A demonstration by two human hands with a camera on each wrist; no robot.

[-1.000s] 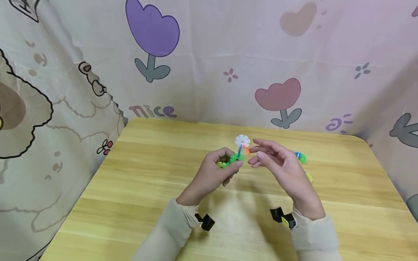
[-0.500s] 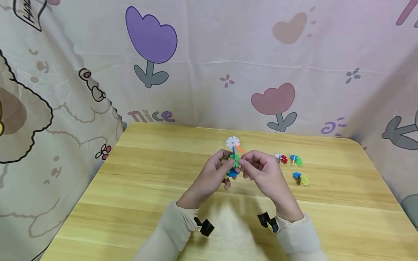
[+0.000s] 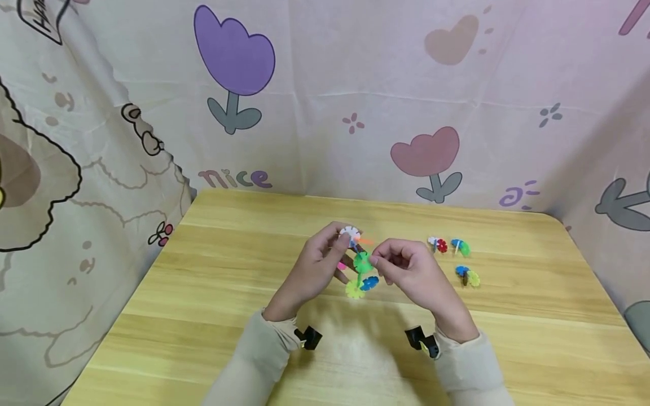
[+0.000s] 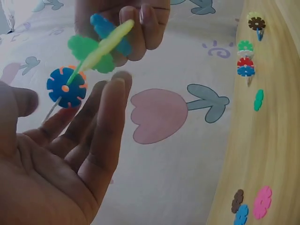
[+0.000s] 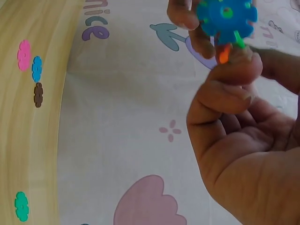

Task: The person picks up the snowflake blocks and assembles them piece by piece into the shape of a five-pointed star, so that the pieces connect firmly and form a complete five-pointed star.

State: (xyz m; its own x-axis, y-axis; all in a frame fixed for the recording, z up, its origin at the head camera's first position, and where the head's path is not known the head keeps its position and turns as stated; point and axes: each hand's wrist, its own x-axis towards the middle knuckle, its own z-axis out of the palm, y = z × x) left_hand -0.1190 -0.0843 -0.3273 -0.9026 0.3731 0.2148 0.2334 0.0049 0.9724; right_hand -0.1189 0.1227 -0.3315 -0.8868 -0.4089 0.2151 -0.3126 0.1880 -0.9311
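Note:
A chain of interlocking snowflake discs hangs between the two hands in the head view. It has a white disc [image 3: 349, 234], an orange disc [image 3: 367, 241], a green disc [image 3: 363, 261], a yellow disc [image 3: 355, 289] and a blue disc [image 3: 370, 283]. My left hand [image 3: 317, 268] holds the chain's upper end, thumb on the white disc and fingers behind it. With thumb and forefinger, my right hand [image 3: 413, 276] pinches the green disc's right edge. The left wrist view shows another blue disc [image 4: 66, 87] slotted between the white and green ones.
Small joined disc groups lie right of the hands: a red and white one [image 3: 437, 245], a blue and green one [image 3: 461, 247], a blue and yellow one [image 3: 468, 276]. Loose pink [image 5: 24, 55], brown [image 5: 38, 95] and green discs [image 5: 21, 206] lie on the table. Patterned cloth hangs behind.
The right hand has come in from the right to the green disc. The left hand has shifted up to the white disc, and the yellow and blue discs now hang exposed below.

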